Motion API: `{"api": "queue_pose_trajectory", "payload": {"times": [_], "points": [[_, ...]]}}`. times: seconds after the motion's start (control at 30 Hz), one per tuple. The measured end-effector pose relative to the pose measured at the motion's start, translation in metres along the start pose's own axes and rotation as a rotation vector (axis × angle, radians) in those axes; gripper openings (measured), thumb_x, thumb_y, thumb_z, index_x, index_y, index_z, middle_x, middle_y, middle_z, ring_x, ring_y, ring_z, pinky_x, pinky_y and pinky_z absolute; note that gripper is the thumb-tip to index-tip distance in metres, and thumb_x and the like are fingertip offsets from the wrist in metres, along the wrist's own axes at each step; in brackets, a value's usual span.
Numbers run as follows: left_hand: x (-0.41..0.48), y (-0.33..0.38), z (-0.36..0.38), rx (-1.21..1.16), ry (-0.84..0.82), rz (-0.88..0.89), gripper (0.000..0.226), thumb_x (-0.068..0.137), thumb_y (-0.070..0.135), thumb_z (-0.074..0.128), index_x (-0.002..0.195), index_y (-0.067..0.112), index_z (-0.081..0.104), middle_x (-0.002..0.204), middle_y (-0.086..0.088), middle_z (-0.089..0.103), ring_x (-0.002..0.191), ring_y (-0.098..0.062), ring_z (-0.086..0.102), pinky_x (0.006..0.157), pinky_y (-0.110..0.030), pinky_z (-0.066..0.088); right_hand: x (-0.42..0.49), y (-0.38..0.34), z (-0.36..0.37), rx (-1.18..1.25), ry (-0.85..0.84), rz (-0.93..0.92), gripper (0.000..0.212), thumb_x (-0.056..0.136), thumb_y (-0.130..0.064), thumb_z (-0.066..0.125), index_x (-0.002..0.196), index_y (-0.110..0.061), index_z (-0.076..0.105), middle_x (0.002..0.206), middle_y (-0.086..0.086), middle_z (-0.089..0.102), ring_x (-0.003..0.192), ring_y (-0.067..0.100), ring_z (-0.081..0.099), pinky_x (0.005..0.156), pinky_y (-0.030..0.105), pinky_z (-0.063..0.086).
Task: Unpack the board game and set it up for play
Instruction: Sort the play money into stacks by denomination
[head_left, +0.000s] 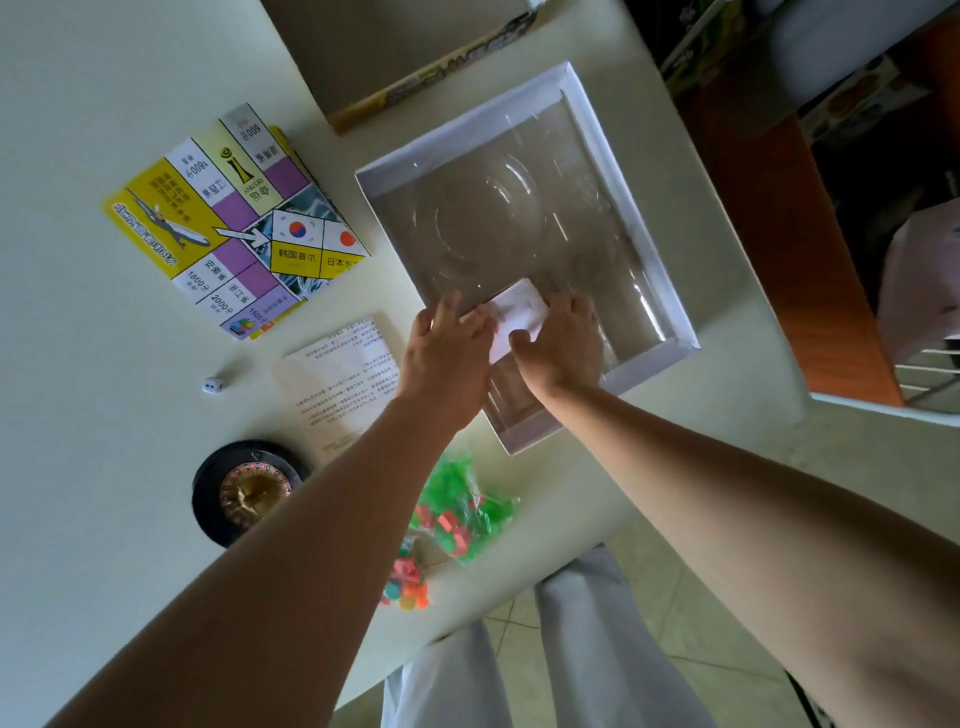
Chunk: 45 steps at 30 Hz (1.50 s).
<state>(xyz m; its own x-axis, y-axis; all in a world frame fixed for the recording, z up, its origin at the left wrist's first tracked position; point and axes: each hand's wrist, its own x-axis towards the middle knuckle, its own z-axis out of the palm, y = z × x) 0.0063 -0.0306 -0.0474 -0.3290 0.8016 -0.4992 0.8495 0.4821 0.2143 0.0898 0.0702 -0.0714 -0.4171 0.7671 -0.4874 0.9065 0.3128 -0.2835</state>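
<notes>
Over the open box (524, 249), both hands' fingers (475, 322) pinch what looks like a card stack (517, 317), which could spill if the grip loosens.

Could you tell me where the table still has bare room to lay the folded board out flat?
The widest bare patch is the table left of the folded board and die. Crowded: the near edge, with roulette wheel, rules sheet, bagged pieces and box tray.

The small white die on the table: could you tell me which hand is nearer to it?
Left. The left hand is over the box's near edge, with the die off to its left; the right hand lies farther right, over the box.
</notes>
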Motion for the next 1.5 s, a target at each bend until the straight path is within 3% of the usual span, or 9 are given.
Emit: {"api": "queue_pose_trajectory", "payload": {"times": [0.23,0.37,0.57,0.73,0.97,1.1,1.3,1.43,1.5], "points": [[-0.002,0.008,0.005,-0.138,0.118,-0.13,0.034,0.08,0.012,0.061,0.114,0.011,0.067,0.121,-0.002,0.056,0.119,-0.028,0.043,0.091,-0.038,0.038,-0.002,0.005,-0.009,0.038,0.039,-0.231,0.044,0.076,-0.019,0.065,0.116,-0.008,0.052,0.116,0.009,0.056,0.111,0.03,0.048,0.092,0.039,0.041],[-0.003,0.011,0.004,-0.167,0.138,-0.146,0.036,0.083,0.015,0.059,0.118,0.012,0.066,0.123,-0.002,0.057,0.121,-0.027,0.043,0.093,-0.038,0.038,0.0,0.004,-0.01,0.167,-0.037,-0.204,0.054,0.077,-0.015,0.066,0.126,-0.003,0.047,0.124,0.013,0.055,0.116,0.031,0.051,0.097,0.037,0.04],[-0.005,0.011,0.004,-0.19,0.164,-0.144,0.034,0.076,0.008,0.062,0.11,0.01,0.068,0.118,-0.005,0.059,0.117,-0.029,0.047,0.09,-0.041,0.041,0.008,0.005,-0.006,0.057,-0.214,-0.134,0.063,0.083,-0.024,0.064,0.137,-0.006,0.037,0.136,0.01,0.049,0.127,0.029,0.045,0.102,0.037,0.035],[-0.006,0.011,0.009,-0.187,0.157,-0.157,0.035,0.077,0.009,0.061,0.111,0.01,0.068,0.119,-0.005,0.056,0.116,-0.028,0.046,0.092,-0.04,0.043,0.008,0.009,-0.007,0.159,-0.083,-0.216,0.035,0.078,-0.012,0.066,0.108,-0.003,0.052,0.108,0.014,0.059,0.101,0.033,0.055,0.082,0.039,0.042],[-0.01,0.018,0.003,-0.416,0.287,-0.226,0.045,0.072,0.002,0.066,0.115,0.007,0.054,0.112,-0.01,0.056,0.106,-0.03,0.051,0.091,-0.039,0.044,0.01,0.019,-0.025,0.411,-0.246,-0.308,0.029,0.077,-0.007,0.056,0.106,-0.005,0.053,0.088,0.004,0.058,0.08,0.024,0.056,0.068,0.037,0.047],[-0.002,0.024,-0.005,-0.612,0.021,-0.239,0.054,0.082,0.022,0.07,0.129,0.01,0.047,0.114,-0.013,0.064,0.101,-0.034,0.06,0.085,-0.04,0.05,0.01,0.021,-0.039,0.428,-0.495,-0.301,0.032,0.065,-0.021,0.052,0.096,-0.014,0.054,0.083,-0.001,0.06,0.075,0.016,0.055,0.061,0.025,0.041],[-0.006,0.016,-0.016,-1.045,-0.346,-0.4,0.024,0.08,0.015,0.073,0.1,0.014,0.06,0.083,0.002,0.061,0.075,-0.016,0.059,0.054,-0.018,0.045,0.003,0.024,-0.05,0.414,-0.749,-0.266,0.027,0.064,-0.018,0.053,0.091,-0.017,0.055,0.085,0.003,0.061,0.079,0.017,0.056,0.067,0.029,0.041],[-0.019,0.012,-0.015,-1.319,-0.538,-0.412,0.011,0.089,0.007,0.058,0.098,0.014,0.061,0.083,-0.001,0.072,0.078,-0.018,0.069,0.065,-0.02,0.05,-0.006,0.019,-0.049,0.497,-0.85,-0.243,0.023,0.075,0.002,0.056,0.096,-0.007,0.054,0.087,0.008,0.062,0.081,0.017,0.059,0.067,0.029,0.046],[-0.024,0.013,-0.01,-1.455,-0.562,-0.431,0.016,0.092,0.002,0.051,0.107,0.002,0.058,0.082,-0.008,0.074,0.073,-0.021,0.071,0.064,-0.025,0.054,-0.006,0.017,-0.044,0.486,-0.781,-0.232,0.022,0.08,0.002,0.055,0.099,-0.008,0.056,0.089,0.007,0.064,0.083,0.016,0.061,0.069,0.026,0.047]]}}
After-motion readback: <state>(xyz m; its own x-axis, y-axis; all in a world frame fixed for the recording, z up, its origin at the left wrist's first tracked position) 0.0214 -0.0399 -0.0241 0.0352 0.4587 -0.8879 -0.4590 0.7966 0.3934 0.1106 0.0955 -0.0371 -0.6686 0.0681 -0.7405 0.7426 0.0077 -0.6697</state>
